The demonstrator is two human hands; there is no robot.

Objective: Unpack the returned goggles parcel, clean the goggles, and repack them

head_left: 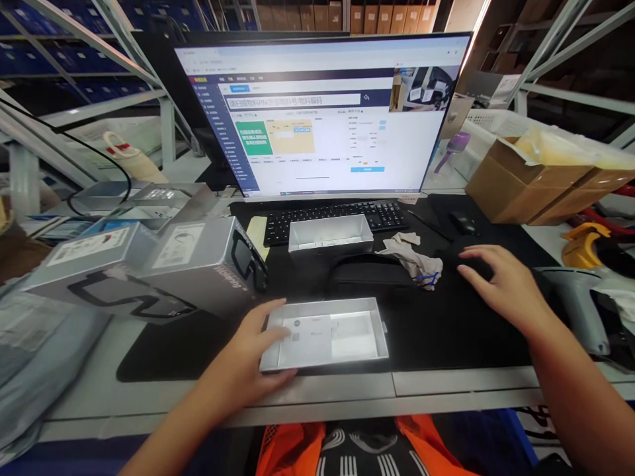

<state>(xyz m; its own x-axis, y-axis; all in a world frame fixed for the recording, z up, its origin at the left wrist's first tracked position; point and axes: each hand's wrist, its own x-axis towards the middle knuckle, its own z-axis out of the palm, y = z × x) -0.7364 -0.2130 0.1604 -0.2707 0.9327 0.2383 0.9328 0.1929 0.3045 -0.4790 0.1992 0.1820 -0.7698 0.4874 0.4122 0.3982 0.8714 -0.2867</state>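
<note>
My left hand grips the left end of a shallow silver-grey box near the desk's front edge. Its fingers span the far and near sides, one reaching inside over a white printed card. My right hand rests on the black mat, thumb and fingers apart; a dark patch between them is too black to make out. Beyond the box lies a black case. Behind that stands a second open silver-grey box. A crumpled pale cloth or wrapper lies right of the case.
A monitor stands behind a black keyboard, with a mouse to the right. Grey product boxes crowd the left side. A handheld scanner and an open cardboard box are on the right.
</note>
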